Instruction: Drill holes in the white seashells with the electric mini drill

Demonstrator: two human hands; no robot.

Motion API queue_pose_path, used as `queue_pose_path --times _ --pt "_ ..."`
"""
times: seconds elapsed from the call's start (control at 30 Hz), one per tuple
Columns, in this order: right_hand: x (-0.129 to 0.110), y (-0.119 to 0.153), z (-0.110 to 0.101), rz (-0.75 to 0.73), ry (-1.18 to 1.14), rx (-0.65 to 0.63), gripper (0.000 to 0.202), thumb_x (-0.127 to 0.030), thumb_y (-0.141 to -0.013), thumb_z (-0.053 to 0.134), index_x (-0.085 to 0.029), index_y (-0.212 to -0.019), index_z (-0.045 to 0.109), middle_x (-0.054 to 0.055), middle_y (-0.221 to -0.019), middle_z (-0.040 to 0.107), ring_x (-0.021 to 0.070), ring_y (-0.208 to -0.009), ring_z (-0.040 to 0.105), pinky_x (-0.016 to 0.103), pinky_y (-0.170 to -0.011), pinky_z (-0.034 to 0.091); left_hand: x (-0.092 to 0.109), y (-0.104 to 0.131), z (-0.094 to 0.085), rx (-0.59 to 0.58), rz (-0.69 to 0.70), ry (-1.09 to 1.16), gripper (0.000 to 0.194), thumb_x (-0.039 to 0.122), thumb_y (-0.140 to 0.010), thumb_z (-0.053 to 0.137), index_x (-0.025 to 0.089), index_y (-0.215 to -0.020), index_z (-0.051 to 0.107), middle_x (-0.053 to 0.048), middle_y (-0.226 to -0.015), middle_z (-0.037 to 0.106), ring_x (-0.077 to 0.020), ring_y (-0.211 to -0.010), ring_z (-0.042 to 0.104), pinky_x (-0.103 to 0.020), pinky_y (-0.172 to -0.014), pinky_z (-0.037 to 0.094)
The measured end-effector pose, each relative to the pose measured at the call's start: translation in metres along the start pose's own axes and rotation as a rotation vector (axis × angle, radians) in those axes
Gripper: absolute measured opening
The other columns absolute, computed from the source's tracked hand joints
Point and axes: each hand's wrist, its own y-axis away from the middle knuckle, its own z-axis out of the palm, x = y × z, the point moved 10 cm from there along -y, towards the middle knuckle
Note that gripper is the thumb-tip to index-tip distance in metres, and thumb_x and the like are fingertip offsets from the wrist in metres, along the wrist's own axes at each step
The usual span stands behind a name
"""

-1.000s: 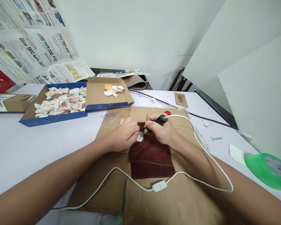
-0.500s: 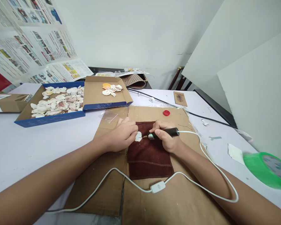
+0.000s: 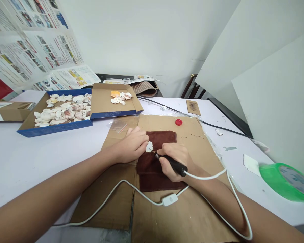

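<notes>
A small white shell (image 3: 149, 146) lies on a folded dark red cloth (image 3: 154, 177). My left hand (image 3: 134, 145) is closed on the shell's left edge, with the thumb and fingertips pressed together there. In my right hand (image 3: 174, 158) is a black pen-like rotary tool (image 3: 176, 165), its thin tip at the shell's lower right edge. A white cord (image 3: 205, 177) runs from the tool's back end, and a white inline switch (image 3: 170, 199) rests on the cardboard (image 3: 167, 219) below the cloth.
A blue box (image 3: 55, 129) full of shells stands at the left, with several more on its open lid (image 3: 114, 114). Beyond the cloth is a red disc (image 3: 178, 122). At the right lie a small wrench (image 3: 230, 148) and green tape (image 3: 273, 179).
My right hand has moved down and slightly left, tilting the tool so its back end points toward the lower right. The cord has shifted with it. My left hand stays at the shell.
</notes>
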Motion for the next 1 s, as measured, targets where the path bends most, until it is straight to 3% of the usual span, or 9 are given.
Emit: queue_pose_path --times 0.1,0.27,0.5,0.73,1.0 --pt "-0.012 -0.005 0.004 -0.022 0.069 0.005 0.015 -0.014 -0.084 0.051 -0.026 -0.074 0.049 -0.005 -0.056 0.048 0.0139 -0.047 0.04 0.029 -0.051 0.034 0.0 0.0 0.001 -0.008 -0.004 -0.001 0.038 0.033 -0.111 0.03 0.022 -0.077 0.04 -0.006 -0.087 0.057 -0.0272 -0.09 0.047 -0.05 -0.09 0.038" --pt "-0.013 -0.019 0.02 0.088 0.093 -0.126 0.019 -0.019 -0.088 0.052 -0.024 -0.07 0.047 -0.004 -0.058 0.053 0.0124 -0.049 0.04 0.029 -0.053 0.03 -0.002 -0.001 0.003 -0.01 -0.002 0.02 0.035 0.031 -0.109 0.032 0.022 -0.076 0.041 -0.006 -0.084 0.057 -0.0275 -0.089 0.047 -0.05 -0.088 0.038" --pt "0.019 -0.044 0.041 0.413 0.063 -0.344 0.022 -0.025 -0.082 0.061 -0.023 -0.065 0.046 0.0 -0.063 0.06 0.0133 -0.053 0.043 0.031 -0.055 0.026 0.001 -0.001 -0.003 0.034 0.007 0.058 0.018 0.025 -0.097 0.045 0.021 -0.082 0.053 -0.006 -0.091 0.059 -0.028 -0.09 0.049 -0.052 -0.093 0.044" --pt "0.06 -0.046 0.031 0.652 -0.19 -0.207 0.032 -0.032 -0.086 0.053 -0.025 -0.064 0.031 -0.004 -0.057 0.037 0.0134 -0.055 0.037 0.031 -0.052 0.028 0.002 -0.001 -0.007 0.072 0.001 0.027 0.02 0.024 -0.102 0.041 0.021 -0.087 0.054 -0.008 -0.097 0.063 -0.0274 -0.093 0.053 -0.052 -0.097 0.047" --pt "0.097 -0.028 0.023 0.74 -0.476 0.015 0.024 -0.034 -0.079 0.054 -0.025 -0.057 0.051 -0.001 -0.057 0.059 0.0157 -0.057 0.055 0.03 -0.056 0.044 0.001 0.0 0.002 -0.021 0.003 0.0 0.035 0.031 -0.11 0.032 0.021 -0.079 0.045 -0.007 -0.093 0.059 -0.0277 -0.093 0.051 -0.055 -0.095 0.041"
